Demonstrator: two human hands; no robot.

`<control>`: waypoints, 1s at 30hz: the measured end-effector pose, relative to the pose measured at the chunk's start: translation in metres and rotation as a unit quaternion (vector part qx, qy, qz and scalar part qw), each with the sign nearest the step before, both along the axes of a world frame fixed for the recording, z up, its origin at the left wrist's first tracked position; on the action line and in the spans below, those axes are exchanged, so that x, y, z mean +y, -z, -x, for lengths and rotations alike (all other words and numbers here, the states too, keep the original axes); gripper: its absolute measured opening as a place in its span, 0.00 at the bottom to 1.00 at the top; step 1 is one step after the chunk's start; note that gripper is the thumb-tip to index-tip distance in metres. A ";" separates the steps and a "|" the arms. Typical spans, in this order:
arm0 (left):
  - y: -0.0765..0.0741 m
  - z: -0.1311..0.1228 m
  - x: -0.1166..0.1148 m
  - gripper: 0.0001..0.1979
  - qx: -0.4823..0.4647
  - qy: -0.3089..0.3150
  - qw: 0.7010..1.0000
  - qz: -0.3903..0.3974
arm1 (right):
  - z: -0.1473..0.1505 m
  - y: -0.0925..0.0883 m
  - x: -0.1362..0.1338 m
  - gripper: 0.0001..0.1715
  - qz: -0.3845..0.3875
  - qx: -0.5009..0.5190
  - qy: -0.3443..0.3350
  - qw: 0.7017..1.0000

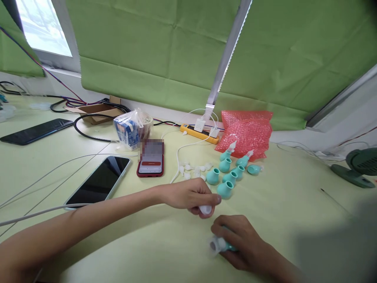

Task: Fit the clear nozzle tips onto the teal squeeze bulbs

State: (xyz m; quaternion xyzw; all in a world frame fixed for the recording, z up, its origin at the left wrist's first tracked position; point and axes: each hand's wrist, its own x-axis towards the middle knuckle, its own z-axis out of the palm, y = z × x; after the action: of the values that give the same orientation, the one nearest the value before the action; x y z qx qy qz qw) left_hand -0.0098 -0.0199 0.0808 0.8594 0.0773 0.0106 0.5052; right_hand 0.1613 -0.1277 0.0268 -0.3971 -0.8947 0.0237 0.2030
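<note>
My left hand (pixel 190 196) is closed around a translucent white plastic piece (pixel 205 210), most of it hidden by the fingers. Lower and to the right, my right hand (pixel 243 239) grips a teal squeeze bulb (pixel 231 247) lying sideways, its translucent collar (pixel 217 245) pointing left and slightly blurred. Beyond my hands stand several open-necked teal bulbs (pixel 225 190). Farther back, a teal bulb with a pointed clear tip (pixel 228 152) leans near a similar one (pixel 244 159). Small white translucent nozzle parts (pixel 196 170) lie scattered left of the bulbs.
A red bubble-wrap bag (pixel 246 131) sits behind the bulbs, beside a yellow power strip (pixel 198 133) with white chargers. To the left are a red-cased phone (pixel 151 163), a larger phone (pixel 98 181), a plastic-wrapped bundle (pixel 131 127) and cables. A green fan (pixel 361 165) stands far right.
</note>
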 end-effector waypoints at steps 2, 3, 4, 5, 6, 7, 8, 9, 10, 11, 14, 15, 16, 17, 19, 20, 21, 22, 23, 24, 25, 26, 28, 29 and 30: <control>0.006 -0.002 0.005 0.22 -0.006 -0.057 0.997 -0.052 | -0.002 0.004 0.002 0.06 0.028 0.036 0.053 0.998; 0.012 -0.004 0.008 0.21 -0.007 -0.088 0.988 -0.124 | -0.002 0.007 0.004 0.06 0.048 0.065 0.090 0.993; 0.018 -0.006 0.011 0.18 -0.002 -0.120 0.969 -0.214 | -0.003 0.010 0.006 0.05 0.066 0.094 0.121 0.986; 0.025 -0.008 0.015 0.15 0.014 -0.161 0.939 -0.304 | -0.003 0.012 0.008 0.07 0.085 0.120 0.144 0.979; 0.031 -0.010 0.019 0.13 0.041 -0.194 0.905 -0.376 | -0.003 0.014 0.010 0.08 0.108 0.144 0.159 0.971; 0.037 -0.012 0.023 0.13 0.060 -0.206 0.879 -0.426 | -0.003 0.016 0.012 0.09 0.135 0.163 0.168 0.963; 0.042 -0.013 0.027 0.15 0.065 -0.207 0.863 -0.455 | -0.003 0.016 0.014 0.10 0.161 0.178 0.175 0.955; 0.046 -0.014 0.030 0.17 0.066 -0.211 0.853 -0.473 | -0.003 0.017 0.015 0.10 0.181 0.191 0.182 0.947; 0.047 -0.014 0.032 0.16 0.064 -0.216 0.845 -0.485 | -0.004 0.016 0.015 0.10 0.196 0.204 0.188 0.940; 0.047 -0.014 0.031 0.15 0.058 -0.223 0.838 -0.494 | -0.004 0.016 0.015 0.10 0.208 0.217 0.193 0.934; 0.040 -0.011 0.021 0.14 0.004 -0.218 0.839 -0.498 | -0.003 0.015 0.015 0.11 0.219 0.245 0.206 0.922; 0.037 -0.010 0.016 0.14 -0.024 -0.199 0.851 -0.485 | -0.003 0.015 0.016 0.11 0.219 0.247 0.206 0.921; 0.035 -0.009 0.011 0.14 -0.047 -0.173 0.864 -0.470 | -0.002 0.015 0.016 0.10 0.216 0.245 0.205 0.923; 0.032 -0.008 0.006 0.14 -0.059 -0.148 0.874 -0.460 | -0.001 0.016 0.016 0.10 0.207 0.244 0.206 0.925; 0.030 -0.008 -0.001 0.12 -0.057 -0.111 0.878 -0.463 | 0.001 0.018 0.018 0.09 0.180 0.243 0.214 0.929; 0.030 -0.008 -0.002 0.11 -0.050 -0.098 0.874 -0.473 | 0.002 0.019 0.018 0.08 0.160 0.244 0.222 0.930; 0.031 -0.009 -0.002 0.11 -0.044 -0.088 0.869 -0.484 | 0.003 0.020 0.018 0.08 0.138 0.245 0.232 0.931; 0.031 -0.009 -0.001 0.11 -0.040 -0.082 0.864 -0.495 | 0.003 0.020 0.018 0.08 0.114 0.244 0.239 0.933; 0.032 -0.010 0.000 0.11 -0.041 -0.079 0.858 -0.505 | 0.003 0.021 0.018 0.07 0.089 0.240 0.244 0.935; 0.033 -0.010 0.001 0.10 -0.044 -0.077 0.853 -0.515 | 0.003 0.022 0.018 0.07 0.063 0.236 0.245 0.938; 0.034 -0.010 0.002 0.10 -0.048 -0.074 0.847 -0.525 | 0.002 0.022 0.017 0.07 0.038 0.228 0.243 0.942; 0.035 -0.011 0.002 0.09 -0.052 -0.072 0.840 -0.536 | 0.002 0.023 0.017 0.07 0.016 0.219 0.239 0.946; 0.036 -0.011 0.002 0.10 -0.059 -0.063 0.828 -0.554 | 0.002 0.025 0.016 0.07 -0.022 0.196 0.230 0.953; 0.037 -0.011 0.001 0.10 -0.061 -0.055 0.825 -0.560 | 0.002 0.026 0.016 0.07 -0.038 0.183 0.227 0.956; 0.037 -0.010 0.000 0.10 -0.062 -0.047 0.822 -0.564 | 0.002 0.026 0.016 0.06 -0.050 0.171 0.227 0.957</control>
State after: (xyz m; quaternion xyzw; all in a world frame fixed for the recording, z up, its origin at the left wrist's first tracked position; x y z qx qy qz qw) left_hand 0.0006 -0.0200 0.0437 0.9872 0.0664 0.1295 -0.0646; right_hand 0.1595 -0.1122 0.0003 -0.5688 -0.7331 0.0000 0.3730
